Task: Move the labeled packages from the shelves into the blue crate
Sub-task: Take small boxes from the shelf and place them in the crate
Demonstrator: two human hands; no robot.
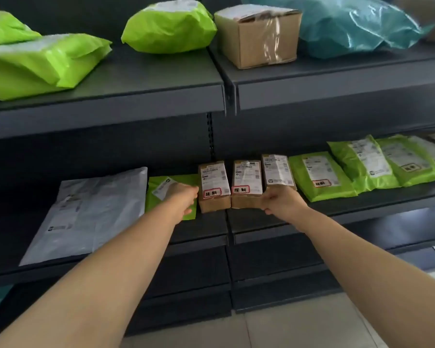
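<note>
Flanking boxy kraft cartons (239, 183), seemingly: hands (281, 200).

Landmark: the middle box (246, 183) on the lower shelf (362, 209). Touching its left side stands the left box (213, 185); touching its right side, set slightly further back, stands the right box (277, 170). Left of the left box lies a flat pouch (171, 187), then a large mailer (91, 212). Right of the right box lies a row of overlapping pouches (362, 167). The left hand (186, 199) is against the left box's left side; the right hand (280, 200) is at the right box's front. On the upper shelf (336, 79), above the landmark, sits a carton (259, 36).
</note>
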